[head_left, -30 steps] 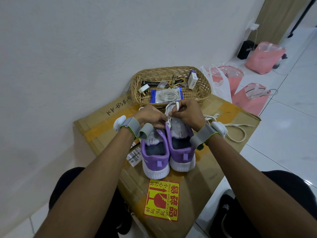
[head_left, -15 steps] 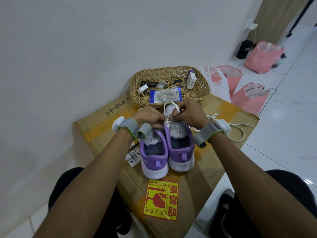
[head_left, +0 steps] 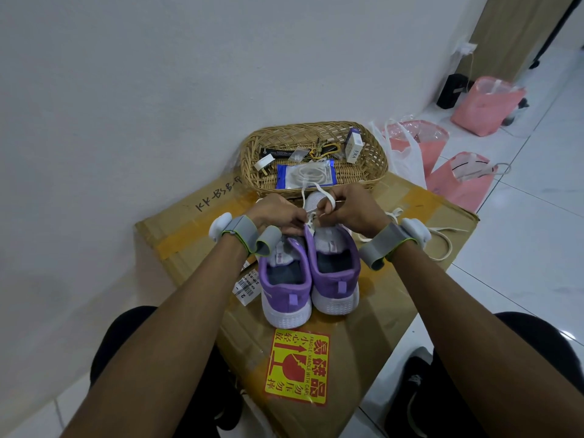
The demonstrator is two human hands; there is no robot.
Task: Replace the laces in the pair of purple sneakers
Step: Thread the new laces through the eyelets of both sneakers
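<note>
Purple sneakers (head_left: 331, 279) side by side on the cardboard box (head_left: 395, 295), heels toward the body, toes pointing away at the wicker basket (head_left: 316, 125). Long axis of each straight out from the chest, so slack in the lace (head_left: 323, 190) best drawn up and away, or out to either side.

Both hands together over the tongue of the right sneaker (head_left: 335, 248), just beyond its opening. Right hand (head_left: 350, 207) squarely above that shoe and the nearer one. Left hand (head_left: 278, 213) stretched across the front of the left sneaker (head_left: 284, 292) to get there.

Left hand pinching the white lace low, close to the eyelets. Right hand gripping it higher, a loop riding over one finger. Neither one released. Probably mid-threading near the top eyelets, exact eyelet hidden under the fingers.

Purple knit uppers, paler tongues, white soles, a small pull tab at each heel. Flat, limp white lace.

Loose lace (head_left: 450, 246) on the box off to the right. Packet (head_left: 303, 175) of white cord or laces in the basket.
</note>
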